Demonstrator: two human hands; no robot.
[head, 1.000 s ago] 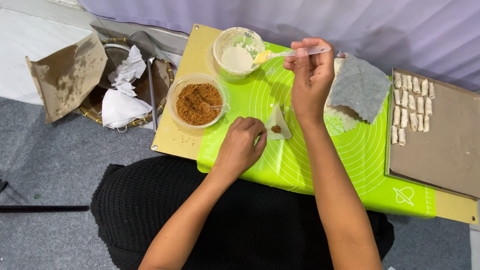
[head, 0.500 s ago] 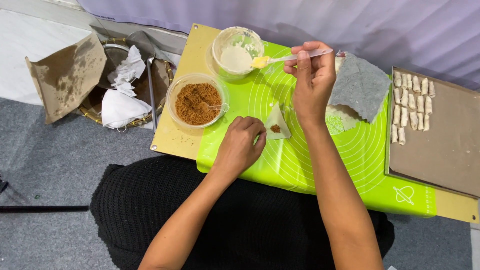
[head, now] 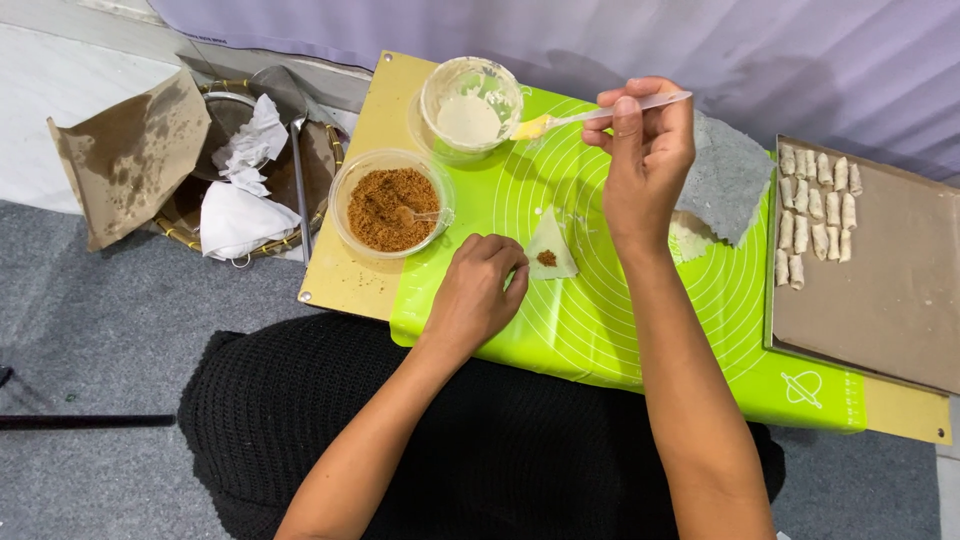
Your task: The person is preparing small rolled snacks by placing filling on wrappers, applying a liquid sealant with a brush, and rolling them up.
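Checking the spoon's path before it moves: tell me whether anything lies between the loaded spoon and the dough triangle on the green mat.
Nothing visible does. The right hand holds the spoon beside the paste bowl; bare green mat separates it from the dough triangle. The left hand touches the triangle's near-left edge, off that line.

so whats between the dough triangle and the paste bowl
In the head view, only bare green mat lies between the dough triangle and the paste bowl.
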